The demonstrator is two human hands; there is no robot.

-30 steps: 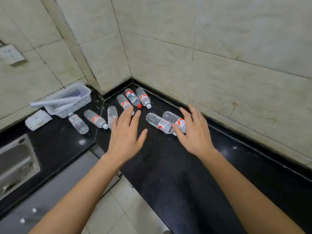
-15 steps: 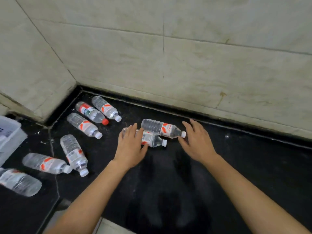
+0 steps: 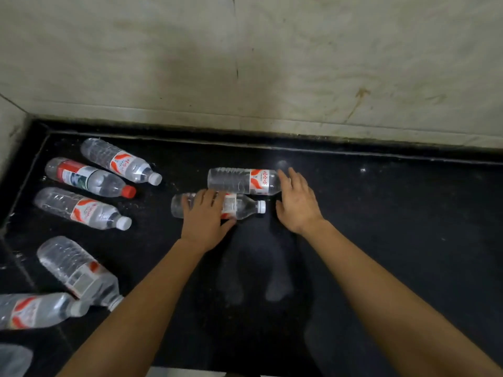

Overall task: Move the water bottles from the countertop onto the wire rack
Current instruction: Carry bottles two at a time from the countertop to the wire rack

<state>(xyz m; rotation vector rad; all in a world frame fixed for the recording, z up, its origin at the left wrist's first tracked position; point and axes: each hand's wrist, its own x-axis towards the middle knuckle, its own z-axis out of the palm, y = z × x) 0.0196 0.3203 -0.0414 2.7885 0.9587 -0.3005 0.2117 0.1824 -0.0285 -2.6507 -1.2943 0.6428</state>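
Several clear water bottles lie on their sides on the black countertop [image 3: 381,213]. My left hand [image 3: 204,217] rests flat on the nearer middle bottle [image 3: 242,206], fingers spread over its label, not closed around it. My right hand [image 3: 298,202] is open beside it, with its fingertips at the cap end of the farther middle bottle [image 3: 236,180]. Three bottles lie in the left corner, one of them a red-capped bottle [image 3: 89,178]. The wire rack is out of view.
More bottles lie at the lower left: one angled bottle [image 3: 77,272] and another bottle [image 3: 35,310] at the frame edge. The tiled wall [image 3: 272,63] runs along the counter's back. The counter's front edge [image 3: 190,370] is near the bottom.
The view has swung right and down, closer to the counter. Both hands have reached further forward; the left now lies on the nearer bottle, the right touches the farther one's cap end.
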